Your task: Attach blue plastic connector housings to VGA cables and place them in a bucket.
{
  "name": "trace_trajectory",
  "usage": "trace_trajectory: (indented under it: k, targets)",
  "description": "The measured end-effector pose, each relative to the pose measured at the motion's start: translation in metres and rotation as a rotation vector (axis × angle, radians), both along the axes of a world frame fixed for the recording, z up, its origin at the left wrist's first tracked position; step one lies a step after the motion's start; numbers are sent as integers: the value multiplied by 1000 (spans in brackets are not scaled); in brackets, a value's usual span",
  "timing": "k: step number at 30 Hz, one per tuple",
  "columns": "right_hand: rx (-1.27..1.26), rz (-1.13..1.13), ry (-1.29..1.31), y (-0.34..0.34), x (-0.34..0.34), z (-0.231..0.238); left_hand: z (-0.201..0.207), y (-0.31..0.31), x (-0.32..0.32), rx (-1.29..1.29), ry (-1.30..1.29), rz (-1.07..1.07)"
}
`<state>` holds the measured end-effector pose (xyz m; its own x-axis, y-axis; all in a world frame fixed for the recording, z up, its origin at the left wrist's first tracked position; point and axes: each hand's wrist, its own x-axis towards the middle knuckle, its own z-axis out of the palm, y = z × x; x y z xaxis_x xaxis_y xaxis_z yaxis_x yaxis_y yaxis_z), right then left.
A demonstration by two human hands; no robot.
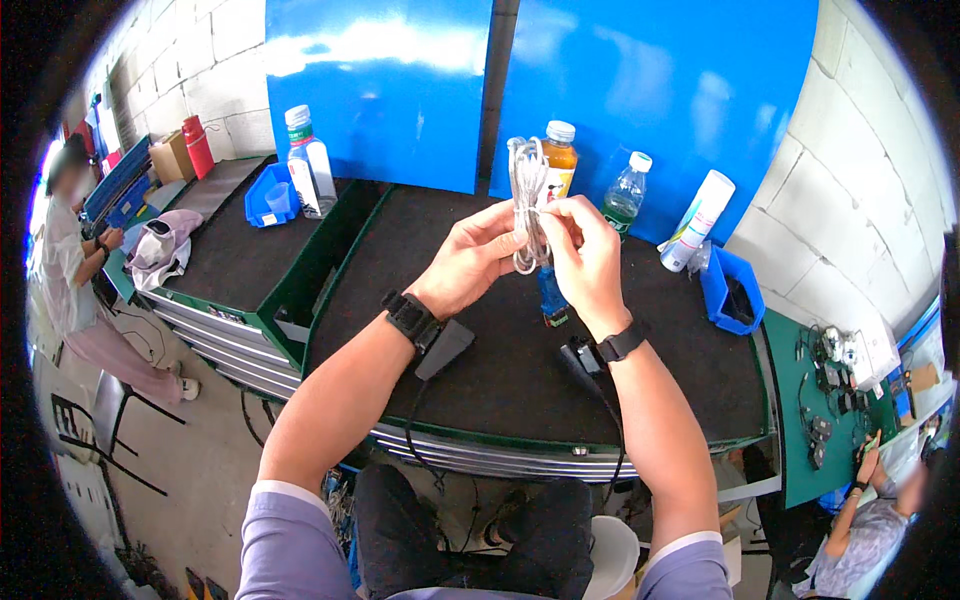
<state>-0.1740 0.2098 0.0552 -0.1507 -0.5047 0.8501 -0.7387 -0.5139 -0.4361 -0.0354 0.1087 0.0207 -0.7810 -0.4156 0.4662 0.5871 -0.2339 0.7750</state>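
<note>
Between my two hands, above the dark mat, is a coiled pale cable [526,175], bundled into a tall narrow loop. My left hand [468,252] holds the coil from the left side, thumb across its lower part. At the coil's middle, the fingers of my right hand [588,258] are pinched together on the cable; exactly which strand they hold is hidden. Just behind the coil stands an orange drink bottle [561,155], partly covered by it. Below my hands a blue object [551,293] lies on the mat [480,345], its upper part hidden.
A clear bottle with a green label [626,192], a white cylinder [698,220] and a blue bin [731,290] line the right back. On the left are a blue bin [271,194] and a white-capped bottle [312,165]. Other people [75,240] are at both sides.
</note>
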Motion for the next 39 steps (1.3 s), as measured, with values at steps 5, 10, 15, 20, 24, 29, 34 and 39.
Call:
trace_trajectory:
  k: [5, 10, 15, 20, 24, 29, 34, 39]
  targets:
    - [258, 250, -410, -1, -2, -1, -1, -2, 1, -38, 2, -33]
    - [-25, -49, -111, -2, 0, -3, -3, -4, -2, 32, 11, -63]
    - [-216, -235, 253, 1, 2, 4, 2, 4, 0, 25, 17, -35]
    - [-68, -352, 346, 4, 7, 3, 2, 4, 1, -10, 13, -10]
    - [32, -307, 255, -1, 12, -6, 0, 2, 0, -28, -33, 84]
    - [58, -33, -79, -10, -16, -14, -11, -8, -4, 76, -115, 166]
    - [758, 96, -36, 13, -38, -21, -12, -21, 4, 196, -135, 236]
    - [762, -70, 226, 14, -23, -21, -6, -23, 4, 247, -34, 238]
